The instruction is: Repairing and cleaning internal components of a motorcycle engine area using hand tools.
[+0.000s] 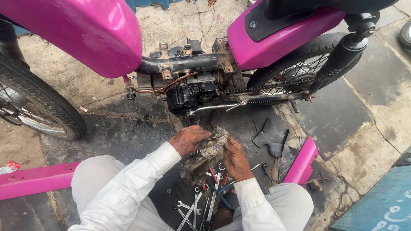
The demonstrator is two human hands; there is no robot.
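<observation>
Gripping a dirty rag [204, 155], both hands [214, 149] above spanners [198, 205]

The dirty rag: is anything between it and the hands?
Nothing visible. Both the left hand and the right hand grip the dirty rag directly, above the wrenches lying on the ground.

One pink motorbike [274, 38] stands here with two wheels, one at the left [38, 102] and one at the right [295, 64]. Two loose pink panels lie on the ground, a long one at the left [34, 179] and a shorter one at the right [304, 160]. Two hands [188, 139] [235, 160] hold one dirty rag [205, 156]. Several wrenches [195, 207] lie in one heap, too tangled to count exactly.
</observation>
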